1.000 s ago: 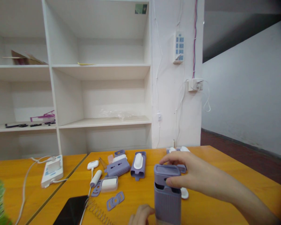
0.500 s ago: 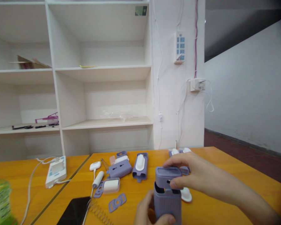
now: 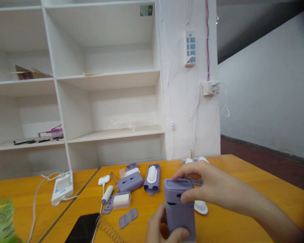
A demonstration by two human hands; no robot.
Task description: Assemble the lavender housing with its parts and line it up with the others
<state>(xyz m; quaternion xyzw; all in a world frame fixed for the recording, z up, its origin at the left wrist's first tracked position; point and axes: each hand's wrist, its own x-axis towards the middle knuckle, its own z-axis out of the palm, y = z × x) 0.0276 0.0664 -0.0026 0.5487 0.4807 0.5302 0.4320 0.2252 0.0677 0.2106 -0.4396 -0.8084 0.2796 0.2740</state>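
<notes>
- Head view: the left hand (image 3: 164, 229) is wrapped round the low part of a purple case (image 3: 179, 216). It stands upright near the front edge of the table (image 3: 243, 182).
- The right hand (image 3: 212, 190) pinches the lid (image 3: 178, 191) at the top of the case, thumb in front and fingers behind. The lid sits a bit above the body, with a dark gap under it.
- Both hands are closed on the case, so neither is free.
- The case looks like soft rubber with ribs down its sides. It should be light and bendy, not slippery, and not easy to break.
- I think the ribbed sides are the best place to hold it, as the left hand does. The lid is best held by its two ends.
- A white oval part (image 3: 200, 207) lies on the table just right of the case.
- More purple and white parts (image 3: 131, 182) lie toward the middle of the table.
- A black phone (image 3: 83, 229) and a spring (image 3: 108, 229) lie by the front edge, left of the hands.
</notes>
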